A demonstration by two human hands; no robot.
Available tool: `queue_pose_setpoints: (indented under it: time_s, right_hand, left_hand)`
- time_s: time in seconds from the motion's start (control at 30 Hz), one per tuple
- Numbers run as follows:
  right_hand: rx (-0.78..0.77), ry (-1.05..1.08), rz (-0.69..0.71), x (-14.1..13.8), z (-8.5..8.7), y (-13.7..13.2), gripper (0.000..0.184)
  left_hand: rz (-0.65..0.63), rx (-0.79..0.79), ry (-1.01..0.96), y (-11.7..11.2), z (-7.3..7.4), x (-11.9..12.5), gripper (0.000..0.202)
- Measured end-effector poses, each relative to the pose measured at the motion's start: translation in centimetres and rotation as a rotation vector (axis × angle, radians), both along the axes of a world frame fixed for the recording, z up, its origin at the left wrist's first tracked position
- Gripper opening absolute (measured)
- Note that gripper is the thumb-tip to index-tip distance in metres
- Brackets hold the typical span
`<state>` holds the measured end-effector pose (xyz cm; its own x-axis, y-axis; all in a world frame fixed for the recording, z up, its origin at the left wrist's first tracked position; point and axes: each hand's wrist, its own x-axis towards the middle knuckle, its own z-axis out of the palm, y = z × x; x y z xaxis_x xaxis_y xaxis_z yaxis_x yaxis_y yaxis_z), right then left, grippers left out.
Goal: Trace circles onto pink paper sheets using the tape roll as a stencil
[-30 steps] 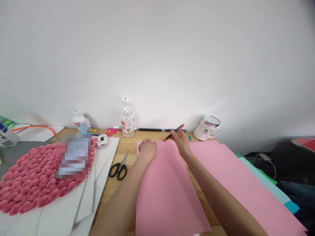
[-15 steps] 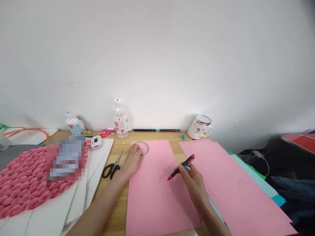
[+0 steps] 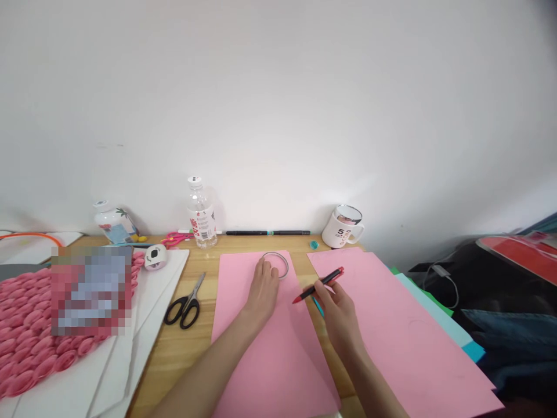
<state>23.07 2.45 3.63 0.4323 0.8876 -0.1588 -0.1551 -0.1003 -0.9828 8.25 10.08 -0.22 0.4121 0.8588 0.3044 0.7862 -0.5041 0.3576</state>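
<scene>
A pink paper sheet (image 3: 270, 354) lies on the wooden table in front of me. My left hand (image 3: 263, 291) rests on it with its fingers on a thin grey ring (image 3: 279, 262) near the sheet's far edge. My right hand (image 3: 338, 307) is closed round a red and black pen (image 3: 318, 284), tip pointing left and down just above the sheet's right edge. A second, larger pink sheet (image 3: 400, 331) lies to the right.
Black scissors (image 3: 185, 305) lie left of the sheet. White boards (image 3: 143, 325) carry a mat of pink paper roses (image 3: 26, 348). Along the wall stand a water bottle (image 3: 198, 215), a white mug (image 3: 343, 227), a long black pen (image 3: 267, 233) and a small bottle (image 3: 112, 223). Dark bags (image 3: 500, 302) sit right.
My right hand brought the pen back from the far edge of the table to the sheet's right side. My left hand slid the ring rightward along the sheet's top edge.
</scene>
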Motion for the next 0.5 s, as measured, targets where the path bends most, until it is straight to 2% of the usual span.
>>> queue_pose_setpoints:
  time_s: [0.17, 0.3, 0.4, 0.5]
  right_hand:
    - [0.128, 0.244, -0.066, -0.5, 0.0, 5.9, 0.033]
    - [0.095, 0.385, -0.100, -1.7, -0.4, 10.2, 0.033]
    - [0.105, 0.407, -0.103, -2.2, -1.2, 11.6, 0.032]
    - [0.165, 0.390, -0.130, -2.4, -2.6, 11.9, 0.032]
  left_hand:
    - [0.016, 0.000, -0.010, -0.2, -0.4, -0.3, 0.034]
    - [0.009, 0.012, 0.002, -0.6, -0.2, -0.6, 0.035]
    - [-0.016, 0.070, 0.022, -0.9, -0.5, -0.9, 0.032]
    - [-0.032, 0.142, 0.037, -0.8, -1.1, -0.9, 0.025]
